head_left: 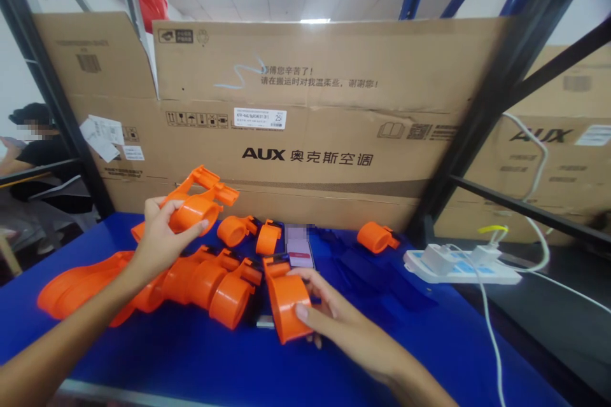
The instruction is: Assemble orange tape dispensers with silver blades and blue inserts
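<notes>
My left hand (pixel 165 229) is closed on an orange tape dispenser (pixel 198 210), raised above a row of similar ones on the left of the table. Lower and nearer the middle, my right hand (pixel 329 308) grips another orange tape dispenser (pixel 289 305), its ring turned towards me and a dark strip at its top end. Between the hands, several orange tape dispensers (pixel 231 299) lie side by side on the blue tabletop. Two more, including one dispenser (pixel 268 238) beside the phone, sit farther back. A small pale piece (pixel 265 322) lies left of my right hand.
A phone (pixel 299 247) lies at the back, its screen lit. Dark blue film (pixel 367 273) and a lone orange dispenser (pixel 375 237) are to the right. A white power strip (pixel 463 267) with cables borders the right edge. Cardboard (pixel 305 184) walls the back; a person (pixel 45 140) sits far left.
</notes>
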Demonstrator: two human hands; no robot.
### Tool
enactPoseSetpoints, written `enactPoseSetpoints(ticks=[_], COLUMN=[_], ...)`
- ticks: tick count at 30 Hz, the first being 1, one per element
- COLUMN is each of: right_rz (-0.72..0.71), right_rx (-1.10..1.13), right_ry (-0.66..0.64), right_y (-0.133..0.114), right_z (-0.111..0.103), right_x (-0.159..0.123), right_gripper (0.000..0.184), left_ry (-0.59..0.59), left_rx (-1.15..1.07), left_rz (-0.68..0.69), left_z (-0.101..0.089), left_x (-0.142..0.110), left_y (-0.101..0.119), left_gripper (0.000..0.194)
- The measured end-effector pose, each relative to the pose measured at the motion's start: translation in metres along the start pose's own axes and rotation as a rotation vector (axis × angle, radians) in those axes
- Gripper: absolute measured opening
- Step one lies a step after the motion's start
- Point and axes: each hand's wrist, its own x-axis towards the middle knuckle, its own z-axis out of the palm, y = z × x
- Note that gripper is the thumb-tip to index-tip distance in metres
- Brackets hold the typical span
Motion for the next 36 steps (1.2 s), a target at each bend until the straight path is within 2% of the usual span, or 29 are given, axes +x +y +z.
enactPoseSetpoints(ticks=[3,6,9,12,18,23,30,33,36], right_rz=[0.071,0.054,0.015,-0.015,-0.051,-0.038,0.028,0.016,0.043], right_rx=[0.018,0.036,0.041,0.051,0.131,0.210,0.069,0.012,-0.032], right_ry=[0.026,0.108,0.142,0.183,0.263,0.222,0.176,0.185,0.211], right_y=[0.009,0.013,0.014,0.019,0.036,0.042,0.040,0.037,0.034], right_z=[0.031,0.055,0.068,0.076,0.088,0.093,0.079,0.070,0.063], right_x=[0.003,0.011,0.022,0.034,0.056,0.060,0.053,0.048,0.045], right_gripper=[0.060,0.059,0.061,0.063,0.066,0.070,0.057,0.051,0.052], left_ry=[0.001,-0.006,-0.010,0.002,0.029,0.019,0.000,0.009,0.006], left_rx=[-0.036,0.003,0.082,0.163,0.286,0.286,0.255,0.268,0.275], left_rz=[0.018,0.044,0.092,0.138,0.123,0.097,0.072,0.079,0.075], left_z=[0.009,0.026,0.044,0.055,0.064,0.068,0.068,0.069,0.070], left_x=[-0.025,-0.055,-0.081,-0.092,-0.079,-0.068,-0.065,-0.066,-0.065], left_y=[0.018,0.028,0.030,0.026,0.013,0.004,0.002,0.002,0.000], left_gripper=[0.046,0.049,0.053,0.051,0.053,0.054,0.055,0.055,0.058])
